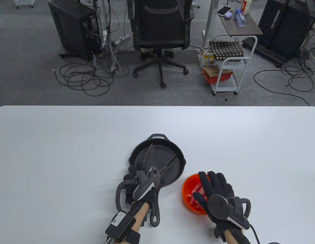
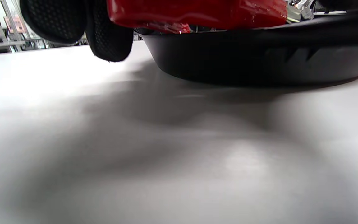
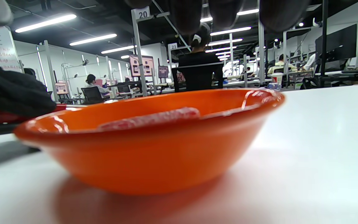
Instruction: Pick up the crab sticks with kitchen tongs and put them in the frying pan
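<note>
Table view: left hand (image 1: 137, 183) grips tongs (image 1: 160, 162) over pan (image 1: 157, 162); tong arms spread, tips pointing away from person, long axis near-to-far. Pan handle points toward person. Crab sticks (image 1: 195, 194) lie in orange bowl (image 1: 188, 183) just right of pan. Right hand (image 1: 216, 193) rests flat, fingers straight, over bowl. Left wrist label (image 1: 117, 219) unreadable. Right wrist view: signs "20" (image 3: 142, 13), "23" (image 3: 173, 46) behind.

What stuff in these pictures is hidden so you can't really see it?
- Crab sticks: in the table view the right hand covers most of the orange bowl; their number cannot be told.
- Tongs: their handle end is hidden under the left hand and its tracker.
- Frying pan: the left wrist view shows only its outer wall, cut off at the right edge.
- Right hand's fingers: only blurred tips at the right wrist view's top edge.
</note>
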Action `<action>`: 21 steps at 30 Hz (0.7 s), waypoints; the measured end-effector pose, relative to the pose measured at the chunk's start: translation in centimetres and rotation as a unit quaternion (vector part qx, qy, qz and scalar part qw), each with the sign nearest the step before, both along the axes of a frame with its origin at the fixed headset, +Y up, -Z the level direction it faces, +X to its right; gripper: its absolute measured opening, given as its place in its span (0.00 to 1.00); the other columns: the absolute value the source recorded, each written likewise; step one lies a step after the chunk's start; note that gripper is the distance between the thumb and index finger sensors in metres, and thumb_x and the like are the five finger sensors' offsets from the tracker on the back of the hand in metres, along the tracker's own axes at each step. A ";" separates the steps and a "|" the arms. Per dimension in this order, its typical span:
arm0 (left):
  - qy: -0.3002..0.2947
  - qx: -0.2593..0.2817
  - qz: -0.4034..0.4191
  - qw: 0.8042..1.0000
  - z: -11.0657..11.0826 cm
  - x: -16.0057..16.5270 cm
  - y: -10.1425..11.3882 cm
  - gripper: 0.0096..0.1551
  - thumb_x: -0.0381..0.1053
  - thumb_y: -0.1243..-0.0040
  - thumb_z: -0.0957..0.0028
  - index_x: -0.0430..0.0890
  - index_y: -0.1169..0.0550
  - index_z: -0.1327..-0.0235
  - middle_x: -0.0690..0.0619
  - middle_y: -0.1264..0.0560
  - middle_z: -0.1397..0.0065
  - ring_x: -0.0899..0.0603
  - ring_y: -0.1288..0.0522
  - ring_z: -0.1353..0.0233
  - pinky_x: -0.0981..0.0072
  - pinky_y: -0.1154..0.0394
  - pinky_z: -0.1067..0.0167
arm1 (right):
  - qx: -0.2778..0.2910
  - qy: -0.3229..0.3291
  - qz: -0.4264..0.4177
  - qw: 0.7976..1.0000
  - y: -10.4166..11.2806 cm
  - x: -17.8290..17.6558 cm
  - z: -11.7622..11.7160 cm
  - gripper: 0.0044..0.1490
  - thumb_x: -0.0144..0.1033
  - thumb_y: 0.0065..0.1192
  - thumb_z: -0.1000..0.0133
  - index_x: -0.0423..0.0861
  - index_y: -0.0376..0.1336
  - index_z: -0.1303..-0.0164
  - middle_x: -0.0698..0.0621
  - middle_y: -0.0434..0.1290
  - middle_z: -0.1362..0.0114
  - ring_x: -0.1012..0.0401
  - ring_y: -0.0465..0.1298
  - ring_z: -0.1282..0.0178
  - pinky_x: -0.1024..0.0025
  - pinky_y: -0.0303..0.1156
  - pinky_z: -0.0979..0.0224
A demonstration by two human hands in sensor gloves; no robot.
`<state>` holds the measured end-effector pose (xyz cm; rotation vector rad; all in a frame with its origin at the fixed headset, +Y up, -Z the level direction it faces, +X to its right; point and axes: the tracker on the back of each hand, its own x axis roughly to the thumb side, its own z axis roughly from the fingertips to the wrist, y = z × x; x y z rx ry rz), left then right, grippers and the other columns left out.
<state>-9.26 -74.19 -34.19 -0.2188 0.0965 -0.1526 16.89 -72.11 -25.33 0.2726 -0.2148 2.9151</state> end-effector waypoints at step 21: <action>0.016 0.072 -0.033 0.997 -1.4 -2.0 -0.3 0.59 0.86 0.45 0.55 0.48 0.31 0.21 0.45 0.27 0.27 0.42 0.17 0.49 0.44 0.21 0.46 | -0.004 0.001 0.003 1.000 0.0 0.0 0.0 0.48 0.62 0.38 0.37 0.51 0.41 0.09 0.37 0.52 0.11 0.35 0.52 0.15 0.29 0.59 0.26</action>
